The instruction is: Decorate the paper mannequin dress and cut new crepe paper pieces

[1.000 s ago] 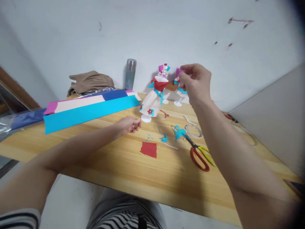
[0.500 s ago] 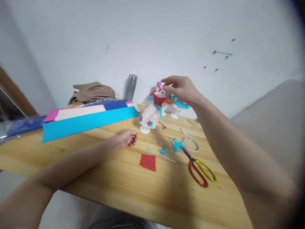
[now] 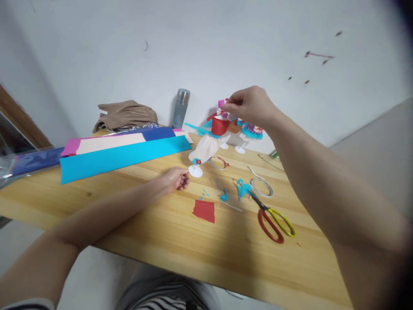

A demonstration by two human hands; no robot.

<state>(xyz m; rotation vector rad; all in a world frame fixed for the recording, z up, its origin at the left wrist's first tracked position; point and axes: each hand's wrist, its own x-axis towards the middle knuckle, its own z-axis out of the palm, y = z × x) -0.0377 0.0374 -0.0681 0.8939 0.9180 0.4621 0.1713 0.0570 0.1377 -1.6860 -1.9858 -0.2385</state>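
the dressed figure point(image 3: 205, 147) has turned; left grip point(image 3: 176, 178) pinches its white base point(image 3: 195, 171), right grip point(image 3: 253, 104) is pressed together near its top; capped flask point(image 3: 180, 108) beyond left grip.

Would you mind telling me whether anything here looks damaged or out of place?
The wall: dark spots and a thin reddish line mar its plain surface at upper right. The teal scraps by the scissors look ragged.

a black-and-white striped top point(image 3: 164, 302); a striped short left sleeve point(image 3: 30, 304); grey cloth point(image 3: 155, 282) beyond.
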